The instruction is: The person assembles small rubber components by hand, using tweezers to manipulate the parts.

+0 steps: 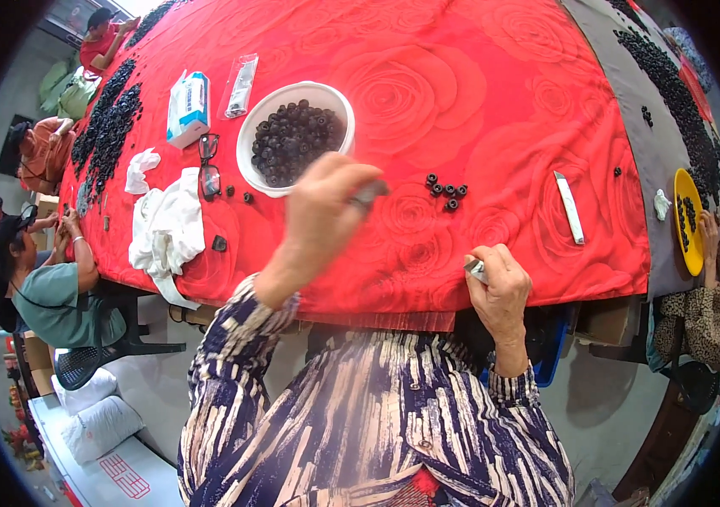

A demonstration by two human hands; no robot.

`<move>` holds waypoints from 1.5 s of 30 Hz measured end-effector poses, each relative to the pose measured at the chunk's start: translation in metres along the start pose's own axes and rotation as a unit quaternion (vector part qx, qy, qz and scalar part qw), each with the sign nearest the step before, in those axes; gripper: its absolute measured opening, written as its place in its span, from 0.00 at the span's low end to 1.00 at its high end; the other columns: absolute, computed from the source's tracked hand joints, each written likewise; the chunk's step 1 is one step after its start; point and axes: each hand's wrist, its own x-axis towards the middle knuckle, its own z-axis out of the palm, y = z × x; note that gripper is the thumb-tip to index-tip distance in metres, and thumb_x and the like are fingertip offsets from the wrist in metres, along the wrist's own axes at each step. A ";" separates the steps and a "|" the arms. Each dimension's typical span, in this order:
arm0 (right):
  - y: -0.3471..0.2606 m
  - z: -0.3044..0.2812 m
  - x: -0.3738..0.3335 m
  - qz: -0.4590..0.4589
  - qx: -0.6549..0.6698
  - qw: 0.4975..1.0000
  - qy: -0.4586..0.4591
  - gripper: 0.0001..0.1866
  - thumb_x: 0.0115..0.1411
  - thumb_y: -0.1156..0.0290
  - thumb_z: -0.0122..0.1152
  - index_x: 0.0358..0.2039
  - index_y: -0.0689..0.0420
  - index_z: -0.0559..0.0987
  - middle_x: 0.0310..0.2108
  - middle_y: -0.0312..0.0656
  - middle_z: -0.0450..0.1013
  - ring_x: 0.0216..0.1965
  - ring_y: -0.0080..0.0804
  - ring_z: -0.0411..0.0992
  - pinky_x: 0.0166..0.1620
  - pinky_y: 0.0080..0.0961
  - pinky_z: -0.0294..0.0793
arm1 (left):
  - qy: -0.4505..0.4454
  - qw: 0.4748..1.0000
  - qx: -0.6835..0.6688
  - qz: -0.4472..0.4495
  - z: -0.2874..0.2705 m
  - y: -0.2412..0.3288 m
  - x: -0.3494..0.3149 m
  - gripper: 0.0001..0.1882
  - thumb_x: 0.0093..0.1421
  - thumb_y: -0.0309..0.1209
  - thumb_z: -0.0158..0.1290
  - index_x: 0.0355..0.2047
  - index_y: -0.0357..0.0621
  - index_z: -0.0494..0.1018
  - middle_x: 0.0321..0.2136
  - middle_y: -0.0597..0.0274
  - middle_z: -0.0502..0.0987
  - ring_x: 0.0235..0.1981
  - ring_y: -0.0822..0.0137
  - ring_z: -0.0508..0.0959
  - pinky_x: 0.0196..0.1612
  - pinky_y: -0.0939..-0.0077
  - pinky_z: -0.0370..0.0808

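Observation:
My left hand (322, 215) is raised over the red table, just in front of a white tub (349, 114) of small dark ring-shaped parts (288, 139). It is smeared by motion; its fingers are bent together, with something grey (368, 196) at their tips that I cannot make out. At the table's near edge my right hand (502, 286) is closed, a small silvery-white piece (477, 270) showing at its thumb. Between the hands, farther back, lies a small cluster of black ring-shaped parts (447, 193). A white, flat stick-like object (570, 208) lies right of them.
Left of the tub are eyeglasses (210, 167), a blue-and-white box (188, 110), a clear packet (242, 86) and a crumpled white cloth (166, 224). Black parts (111, 127) heap along the left edge. Co-workers sit at both sides; a yellow tray (688, 221) stands at right.

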 end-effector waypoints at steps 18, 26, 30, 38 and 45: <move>0.002 0.003 0.000 -0.009 -0.003 1.000 0.020 0.08 0.46 0.72 0.63 0.26 0.57 0.73 0.20 0.42 0.65 0.22 0.43 0.68 0.25 0.35 0.65 | -0.179 0.979 -0.050 -0.078 0.079 -0.024 0.024 0.12 0.52 0.27 0.55 0.36 0.36 0.73 0.36 0.48 0.73 0.40 0.54 0.74 0.43 0.66 0.70; 0.003 0.003 -0.002 -0.021 -0.004 1.000 0.009 0.08 0.47 0.75 0.63 0.27 0.58 0.73 0.20 0.44 0.65 0.21 0.43 0.68 0.25 0.33 0.65 | -0.095 0.987 -0.110 -0.071 0.065 -0.018 0.016 0.10 0.53 0.21 0.50 0.36 0.35 0.69 0.31 0.51 0.75 0.31 0.55 0.76 0.34 0.67 0.73; -0.003 -0.003 -0.004 0.042 0.174 0.983 0.033 0.08 0.47 0.78 0.63 0.28 0.59 0.74 0.21 0.42 0.65 0.19 0.34 0.66 0.23 0.26 0.63 | -0.146 0.815 -0.468 -0.307 0.018 0.016 -0.007 0.09 0.57 0.21 0.49 0.39 0.35 0.69 0.31 0.57 0.76 0.30 0.67 0.77 0.29 0.74 0.75; -0.034 -0.002 -0.002 0.014 0.395 0.912 -0.108 0.14 0.49 0.78 0.62 0.38 0.63 0.76 0.24 0.36 0.66 0.23 0.19 0.61 0.27 0.15 0.60 | -0.187 0.577 -0.661 -0.443 0.023 0.045 -0.071 0.14 0.59 0.25 0.50 0.45 0.37 0.67 0.32 0.61 0.75 0.29 0.74 0.75 0.32 0.81 0.74; -0.036 -0.008 -0.011 0.004 0.391 0.901 -0.189 0.12 0.46 0.78 0.64 0.34 0.62 0.78 0.25 0.40 0.69 0.24 0.26 0.68 0.27 0.19 0.65 | -0.215 0.511 -0.650 -0.520 0.029 0.047 -0.100 0.12 0.57 0.26 0.52 0.42 0.37 0.71 0.29 0.64 0.76 0.25 0.76 0.75 0.30 0.85 0.73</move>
